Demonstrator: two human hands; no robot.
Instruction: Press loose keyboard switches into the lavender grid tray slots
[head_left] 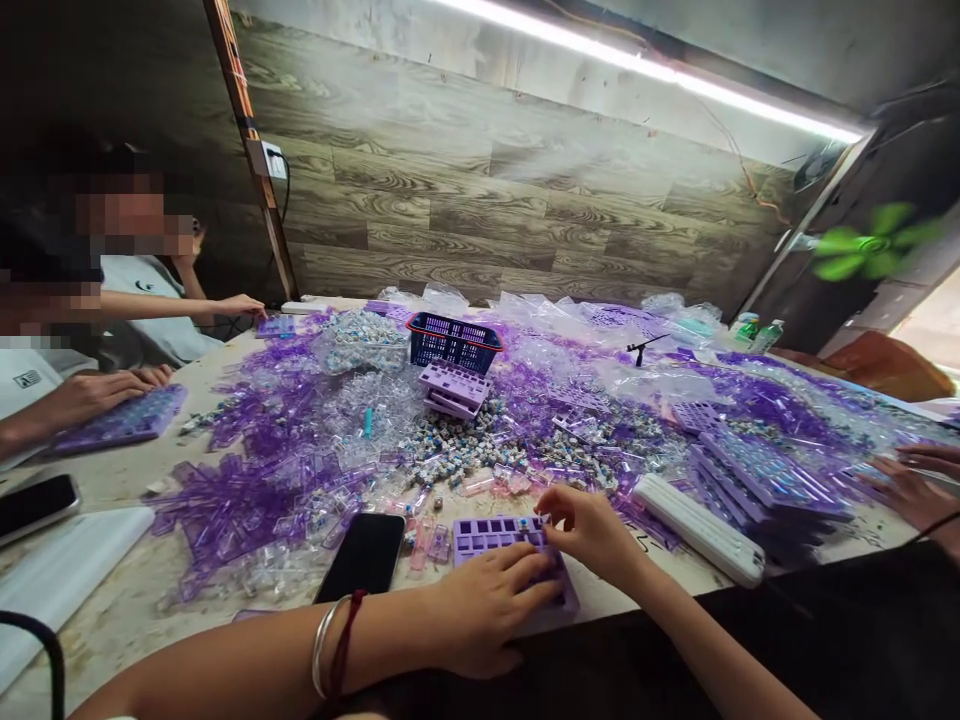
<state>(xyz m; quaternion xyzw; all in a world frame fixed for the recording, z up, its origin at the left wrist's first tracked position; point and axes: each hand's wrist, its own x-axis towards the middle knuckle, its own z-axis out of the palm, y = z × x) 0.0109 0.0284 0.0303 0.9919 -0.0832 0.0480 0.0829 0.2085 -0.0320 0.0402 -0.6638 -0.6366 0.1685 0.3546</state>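
A light-purple keyboard case [466,543] with a grid of square holes lies at the table's front edge. Across its lower part rests my left hand [480,600], fingers stretched out over it and open; this hides much of the case. At its upper right corner my right hand [589,535] is closed in a pinch on what looks like a small key switch, mostly covered by the fingertips. Another white and blue key switch [523,523] sits in the top row. Loose key switches [457,445] are heaped just beyond.
Purple clear keycaps [247,500] spread widely. A black phone [364,555] lies left of the case, a white bar-shaped device [697,525] right. Stacked purple cases [750,475] and a dark basket [454,345] stand farther off. Co-workers' hands [112,390] are at left; another hand [911,490] is at right.
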